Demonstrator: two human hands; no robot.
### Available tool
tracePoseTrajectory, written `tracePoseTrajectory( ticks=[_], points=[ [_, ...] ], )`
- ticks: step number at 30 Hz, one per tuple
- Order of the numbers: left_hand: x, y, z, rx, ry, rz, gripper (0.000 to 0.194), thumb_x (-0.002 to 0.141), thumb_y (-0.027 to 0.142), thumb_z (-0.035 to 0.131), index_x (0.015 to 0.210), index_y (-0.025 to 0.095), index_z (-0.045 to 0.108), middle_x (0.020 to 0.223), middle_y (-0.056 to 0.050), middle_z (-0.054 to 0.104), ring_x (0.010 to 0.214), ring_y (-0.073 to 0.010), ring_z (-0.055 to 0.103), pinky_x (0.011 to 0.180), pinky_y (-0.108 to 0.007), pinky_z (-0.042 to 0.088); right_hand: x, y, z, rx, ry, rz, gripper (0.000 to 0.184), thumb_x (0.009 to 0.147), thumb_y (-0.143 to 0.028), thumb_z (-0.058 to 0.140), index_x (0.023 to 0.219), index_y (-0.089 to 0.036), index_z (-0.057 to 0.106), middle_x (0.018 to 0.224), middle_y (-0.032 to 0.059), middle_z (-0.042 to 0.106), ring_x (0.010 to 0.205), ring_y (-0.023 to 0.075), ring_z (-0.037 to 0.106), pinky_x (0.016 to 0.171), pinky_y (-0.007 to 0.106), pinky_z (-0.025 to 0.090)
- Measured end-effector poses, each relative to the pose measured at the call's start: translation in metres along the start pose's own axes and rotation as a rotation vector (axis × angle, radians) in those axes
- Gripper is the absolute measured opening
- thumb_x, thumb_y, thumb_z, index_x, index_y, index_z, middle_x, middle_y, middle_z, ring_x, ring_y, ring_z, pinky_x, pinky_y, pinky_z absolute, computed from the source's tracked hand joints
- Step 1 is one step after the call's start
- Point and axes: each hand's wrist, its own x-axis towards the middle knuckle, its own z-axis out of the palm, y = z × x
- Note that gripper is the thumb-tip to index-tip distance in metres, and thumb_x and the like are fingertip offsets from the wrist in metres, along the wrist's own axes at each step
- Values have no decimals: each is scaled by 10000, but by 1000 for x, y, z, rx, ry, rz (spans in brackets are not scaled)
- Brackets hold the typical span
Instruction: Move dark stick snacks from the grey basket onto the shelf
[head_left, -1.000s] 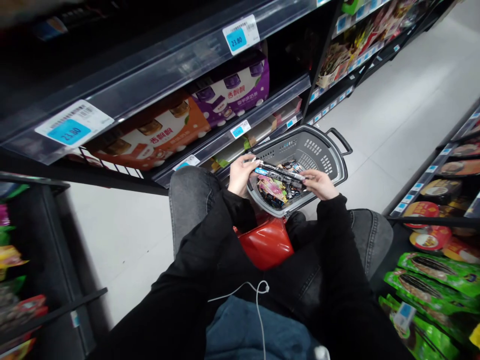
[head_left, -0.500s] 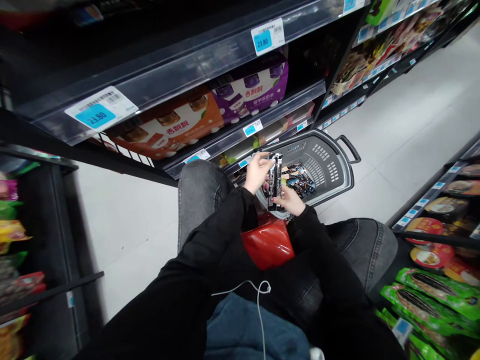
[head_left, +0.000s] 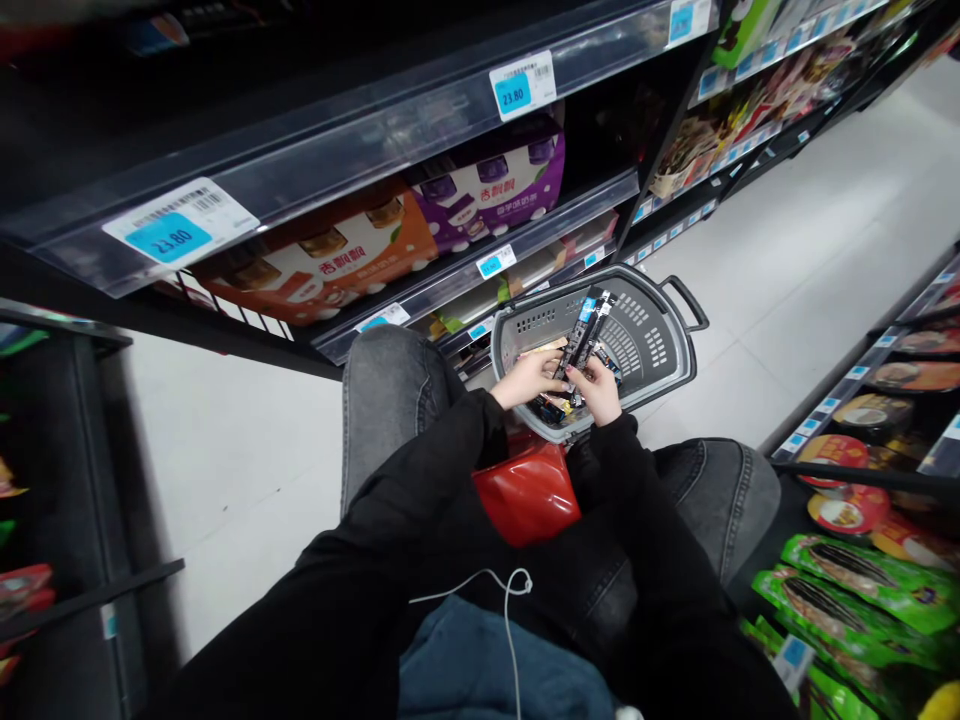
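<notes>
Over the grey shopping basket (head_left: 651, 378), both my hands hold slim black stick packets (head_left: 583, 330), which tilt up and to the right. My left hand (head_left: 531, 376) has its fingers closed on their lower left side. From the right, my right hand (head_left: 597, 388) pinches their lower end. Whether there are two or more packets in my grip I cannot tell. Beneath my hands, more small dark and pale packets (head_left: 553, 408) lie in the basket, partly covered by my fingers. A shiny red bag or pouch (head_left: 528, 492) sits between my legs, just below the basket.
Ahead stands a dark shelf with an orange carton (head_left: 330, 262) and a purple carton (head_left: 495, 192). Green snack bags (head_left: 862, 582) and red-lidded tubs (head_left: 847, 508) fill a low shelf on the right. Another dark rack (head_left: 67, 480) is at the left. A white cable (head_left: 511, 640) hangs before me.
The black packets have swung from upright to leaning right, with their top ends fanned apart. My left hand has moved down to their lower part, near my right hand.
</notes>
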Motion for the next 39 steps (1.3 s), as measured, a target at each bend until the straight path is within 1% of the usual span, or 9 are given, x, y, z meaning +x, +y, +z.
tracePoseTrajectory(
  ticks=[3, 8, 15, 21, 27, 30, 34, 36, 39],
  points=[
    [-3, 3, -1, 101, 6, 48, 607, 699, 116, 628, 1287, 42, 497, 1033, -148, 677, 974, -227, 648, 871, -348, 498, 4, -3, -11, 40, 8, -21, 357, 582, -406, 792, 808, -177, 634, 880, 39, 631, 880, 198, 579, 905, 370, 471],
    [-7, 10, -4, 297, 69, 128, 531, 696, 88, 568, 1225, 118, 593, 1164, -97, 643, 1096, -225, 591, 995, -343, 407, 6, -16, -26, 215, 78, -54, 439, 567, -352, 807, 891, -221, 542, 838, -25, 604, 787, 125, 601, 815, 287, 511],
    [-8, 13, -3, 433, 92, 142, 324, 791, 261, 562, 1065, 121, 664, 1026, -72, 681, 957, -204, 616, 917, -306, 419, 4, -27, -26, 332, 199, -19, 492, 479, -289, 841, 835, -202, 514, 759, -27, 629, 708, 123, 626, 664, 257, 549],
    [-6, 18, -8, 430, 31, 136, 294, 775, 302, 597, 985, 112, 677, 889, -40, 677, 854, -176, 602, 821, -251, 429, 8, -25, -35, 308, 277, 14, 460, 469, -322, 844, 732, -180, 494, 640, -26, 591, 569, 124, 591, 530, 265, 542],
    [-7, 20, -14, 381, -80, 135, 299, 777, 319, 591, 966, 103, 674, 917, -36, 656, 829, -147, 581, 772, -220, 428, 10, -30, -50, 272, 294, -18, 622, 450, -253, 838, 968, -229, 495, 715, -41, 599, 593, 112, 583, 534, 228, 507],
    [-7, 21, -15, 374, -104, 119, 293, 775, 314, 589, 964, 107, 673, 902, -31, 646, 819, -140, 569, 766, -218, 423, 11, -29, -59, 120, 249, -67, 715, 503, -288, 823, 1140, -238, 502, 837, -6, 632, 602, 116, 590, 553, 248, 511],
    [-8, 23, -21, 364, -148, 87, 304, 759, 313, 605, 967, 103, 678, 872, -25, 645, 795, -138, 560, 757, -221, 421, 12, -26, -70, -203, 146, -180, 551, 592, -379, 772, 1092, -207, 618, 1053, 55, 652, 820, 183, 641, 732, 322, 534],
    [-8, 23, -26, 349, -174, 68, 329, 751, 309, 613, 997, 100, 679, 888, -29, 655, 807, -144, 566, 768, -227, 423, 12, -26, -74, -257, 113, -191, 409, 572, -371, 785, 927, -192, 685, 982, 52, 683, 897, 215, 637, 825, 355, 510],
    [-8, 25, -35, 323, -207, 31, 348, 733, 303, 626, 1002, 90, 685, 900, -37, 673, 805, -154, 579, 762, -235, 429, 12, -29, -76, -280, 87, -168, 262, 550, -353, 799, 733, -189, 708, 801, 41, 701, 825, 223, 643, 828, 370, 493]
  ],
)
